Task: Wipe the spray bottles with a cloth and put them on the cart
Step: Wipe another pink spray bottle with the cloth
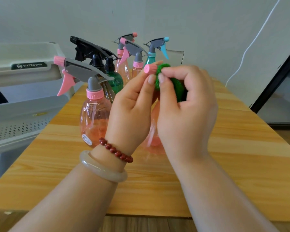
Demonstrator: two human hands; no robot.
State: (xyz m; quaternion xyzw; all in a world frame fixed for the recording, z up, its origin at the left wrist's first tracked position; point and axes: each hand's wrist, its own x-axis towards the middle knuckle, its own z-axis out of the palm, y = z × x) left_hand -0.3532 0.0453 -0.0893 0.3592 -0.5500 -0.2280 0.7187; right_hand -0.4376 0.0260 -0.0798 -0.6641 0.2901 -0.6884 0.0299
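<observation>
Wooden table point(224, 164), white cart point(23, 104) just beside its left edge. Several spray bottles point(94, 118) stand toward table's far end. Pink bottle point(155, 141) upright mid-table btwn both hands. Left hand point(131, 111) fingers curled round its head. Right hand point(186, 111) fingers pinch green cloth point(164, 76) against head, by nozzle.

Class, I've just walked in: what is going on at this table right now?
A person is wiping a pink spray bottle. The left grip, the hand with the bracelets, holds the bottle near its spray head. The right grip pinches a green cloth against the head, just behind the pink nozzle. Several other bottles stand behind it on the wooden table. The grey cart stands to the left of the table.
</observation>
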